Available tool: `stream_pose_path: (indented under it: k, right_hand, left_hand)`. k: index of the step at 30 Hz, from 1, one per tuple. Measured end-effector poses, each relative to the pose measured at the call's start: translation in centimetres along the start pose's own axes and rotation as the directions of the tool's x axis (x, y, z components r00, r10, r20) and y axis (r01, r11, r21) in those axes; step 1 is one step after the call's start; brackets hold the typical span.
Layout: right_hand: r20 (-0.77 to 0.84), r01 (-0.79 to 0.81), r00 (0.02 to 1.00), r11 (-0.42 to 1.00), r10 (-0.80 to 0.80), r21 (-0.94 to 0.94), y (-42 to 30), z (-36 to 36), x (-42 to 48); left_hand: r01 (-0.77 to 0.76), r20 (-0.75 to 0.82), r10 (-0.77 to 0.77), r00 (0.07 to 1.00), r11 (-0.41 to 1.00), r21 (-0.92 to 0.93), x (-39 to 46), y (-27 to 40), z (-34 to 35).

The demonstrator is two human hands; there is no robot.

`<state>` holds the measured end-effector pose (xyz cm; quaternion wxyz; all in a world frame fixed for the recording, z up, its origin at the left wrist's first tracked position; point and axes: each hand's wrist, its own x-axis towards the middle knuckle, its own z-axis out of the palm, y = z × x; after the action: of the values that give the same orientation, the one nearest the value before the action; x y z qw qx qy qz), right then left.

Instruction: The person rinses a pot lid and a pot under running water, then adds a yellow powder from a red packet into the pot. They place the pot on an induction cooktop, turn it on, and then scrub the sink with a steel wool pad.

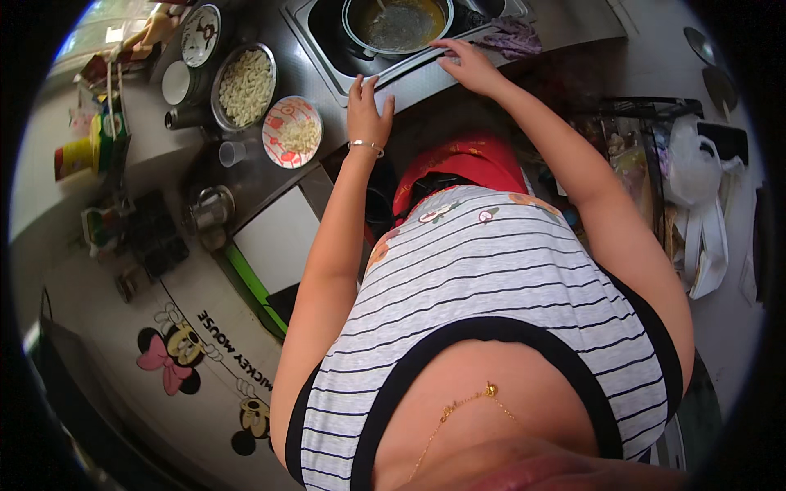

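My left hand (368,116), a bracelet at its wrist, rests by the near left corner of the stainless steel sink (408,72), fingers apart and holding nothing. Farther right, my right hand (470,66) is at the sink's front rim, fingers spread beside the edge of a metal pot (451,18); whether its fingertips touch the pot I cannot tell. Cloudy liquid and a utensil's handle show inside the pot, which sits in the sink. A purple cloth (516,38) lies on the rim right of my right hand.
Left of the sink are a patterned bowl (274,146) of chopped pale food, a metal bowl (215,101) of pale pieces, a clear plastic cup (232,153), a dark bottle (184,118) and a white bowl (177,83). A white board (279,236) stands below; a black rack (654,166) with bags is at right.
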<state>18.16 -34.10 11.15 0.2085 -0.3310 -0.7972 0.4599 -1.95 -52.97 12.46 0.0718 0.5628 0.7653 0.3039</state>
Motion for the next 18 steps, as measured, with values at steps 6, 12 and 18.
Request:
stream_pose_path:
  k: [6, 12, 18]
  right_hand:
    - [0.211, 0.115, 0.976, 0.942, -0.048, -0.316, 7.3, 2.4, 12.9]
    - [0.326, 0.045, 0.915, 0.739, 0.24, -0.672, 14.5, 5.6, 22.1]
    - [0.44, -0.043, 0.688, 0.638, 0.577, -0.769, 16.0, 8.0, 23.1]
  left_hand:
    - [0.247, 0.082, -0.262, 0.962, 0.957, 0.151, 5.7, -3.9, 6.0]
    - [0.159, 0.1, -0.21, 0.972, 0.914, 0.374, 5.5, -5.2, 7.4]
    - [0.189, 0.089, -0.233, 0.968, 0.917, 0.35, 6.0, -6.2, 7.3]
